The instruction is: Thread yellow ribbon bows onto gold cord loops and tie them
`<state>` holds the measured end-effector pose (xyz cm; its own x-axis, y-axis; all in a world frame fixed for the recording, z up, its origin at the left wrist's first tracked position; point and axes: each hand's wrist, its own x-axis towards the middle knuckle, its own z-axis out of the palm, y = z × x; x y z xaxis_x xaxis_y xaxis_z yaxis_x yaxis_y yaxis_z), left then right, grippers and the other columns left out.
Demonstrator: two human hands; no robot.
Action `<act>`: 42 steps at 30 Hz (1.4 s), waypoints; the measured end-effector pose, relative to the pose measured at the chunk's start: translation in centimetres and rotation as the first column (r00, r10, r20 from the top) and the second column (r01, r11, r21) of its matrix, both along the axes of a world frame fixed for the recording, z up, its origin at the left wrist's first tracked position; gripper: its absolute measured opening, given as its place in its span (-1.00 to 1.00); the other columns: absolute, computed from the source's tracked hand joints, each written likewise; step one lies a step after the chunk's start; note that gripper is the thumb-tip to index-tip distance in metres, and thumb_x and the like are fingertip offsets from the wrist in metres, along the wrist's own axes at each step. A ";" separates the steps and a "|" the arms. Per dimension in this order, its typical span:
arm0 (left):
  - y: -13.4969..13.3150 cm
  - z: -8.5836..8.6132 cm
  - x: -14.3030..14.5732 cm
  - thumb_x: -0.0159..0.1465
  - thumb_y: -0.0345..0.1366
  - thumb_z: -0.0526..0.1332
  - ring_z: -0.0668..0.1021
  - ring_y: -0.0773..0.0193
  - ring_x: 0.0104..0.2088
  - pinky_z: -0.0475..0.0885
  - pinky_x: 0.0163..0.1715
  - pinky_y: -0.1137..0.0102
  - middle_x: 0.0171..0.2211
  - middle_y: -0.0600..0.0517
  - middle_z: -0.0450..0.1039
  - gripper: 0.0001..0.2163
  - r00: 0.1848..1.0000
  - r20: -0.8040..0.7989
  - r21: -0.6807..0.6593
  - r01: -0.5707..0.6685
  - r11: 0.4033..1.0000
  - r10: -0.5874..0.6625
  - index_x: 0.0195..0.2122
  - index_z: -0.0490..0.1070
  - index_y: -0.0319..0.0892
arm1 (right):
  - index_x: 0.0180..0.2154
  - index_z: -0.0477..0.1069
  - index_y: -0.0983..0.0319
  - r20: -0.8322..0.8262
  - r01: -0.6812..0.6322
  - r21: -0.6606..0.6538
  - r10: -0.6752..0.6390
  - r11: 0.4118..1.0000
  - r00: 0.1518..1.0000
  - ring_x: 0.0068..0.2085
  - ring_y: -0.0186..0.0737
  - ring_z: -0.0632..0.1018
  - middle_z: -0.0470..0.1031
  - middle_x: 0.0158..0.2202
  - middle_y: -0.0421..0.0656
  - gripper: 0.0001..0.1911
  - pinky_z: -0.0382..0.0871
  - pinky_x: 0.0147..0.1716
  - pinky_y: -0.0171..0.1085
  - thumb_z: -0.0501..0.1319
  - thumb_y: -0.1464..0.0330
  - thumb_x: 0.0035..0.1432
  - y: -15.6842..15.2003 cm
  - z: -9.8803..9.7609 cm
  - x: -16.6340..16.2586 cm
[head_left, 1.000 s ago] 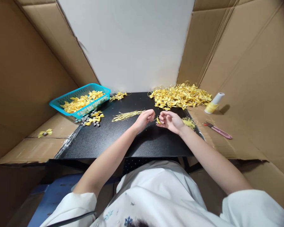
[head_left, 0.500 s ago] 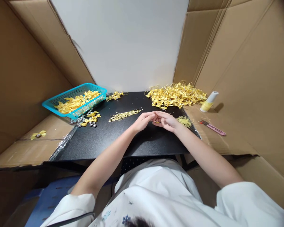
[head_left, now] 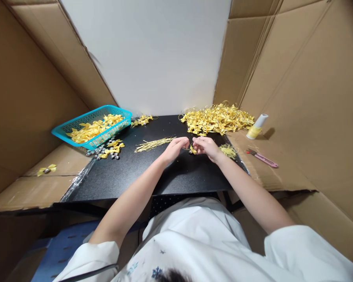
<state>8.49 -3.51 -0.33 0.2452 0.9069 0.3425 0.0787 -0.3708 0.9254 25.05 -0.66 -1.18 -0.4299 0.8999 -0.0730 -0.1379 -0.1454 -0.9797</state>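
Over the middle of the black table my right hand (head_left: 206,147) pinches a small yellow ribbon bow (head_left: 193,149), with a dark shiny bit at its lower edge. Just to the left, my left hand (head_left: 176,148) has its fingers closed on what looks like a thin cord leading toward the bow; most of the cord is hidden. A small gap separates the two hands. Beside my left hand lies a bundle of gold cords (head_left: 153,144). Close to my right wrist sits a tangle of thin yellow ties (head_left: 228,150).
A large heap of yellow bows (head_left: 219,118) lies at the back right. A turquoise basket (head_left: 65,137) of bows stands at the left, with silver beads (head_left: 97,152) before it. On the right cardboard are a white cone spool (head_left: 258,125) and a pink cutter (head_left: 264,158).
My hands have moved slightly apart from touching. The yellow bow now shows between them at my right fingertips. The view has shifted a little.
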 end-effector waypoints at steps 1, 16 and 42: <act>0.0 0.0 0.0 0.21 -0.12 0.15 0.21 0.33 -0.50 0.19 -0.39 0.41 -0.61 0.10 0.16 -0.64 1.000 -0.004 0.010 -0.003 1.000 0.003 -0.67 0.24 -0.19 | -0.53 0.41 0.27 0.027 -0.038 -0.075 0.040 0.996 0.999 -0.64 -0.45 0.34 0.42 -0.62 -0.22 -0.67 0.38 -0.58 -0.39 0.34 0.16 0.07 0.1 0.0 0.0; 0.2 -0.7 0.2 0.21 -0.14 0.14 0.26 0.33 -0.50 0.21 -0.37 0.41 -0.62 0.09 0.22 -0.65 0.998 -0.052 -0.006 0.022 1.000 -0.022 -0.66 0.28 -0.20 | -0.22 0.46 0.18 -0.428 -0.315 -0.390 0.133 0.865 0.894 -0.74 -0.53 0.05 0.06 -0.72 -0.44 -0.79 0.23 -0.64 -0.53 0.10 0.23 0.32 0.2 0.8 -0.2; 0.4 -2.3 -0.3 0.28 -0.13 0.06 0.50 0.19 -0.30 0.35 -0.22 0.35 -0.35 -0.02 0.50 -0.75 0.742 -0.498 0.107 -0.460 0.881 0.448 -0.33 0.43 -0.18 | -0.50 0.28 0.18 -0.716 -0.052 -0.046 0.004 0.998 0.698 -0.55 -0.45 0.31 0.19 -0.60 -0.36 -0.81 0.47 -0.34 -0.34 0.27 0.36 0.08 1.4 2.4 3.8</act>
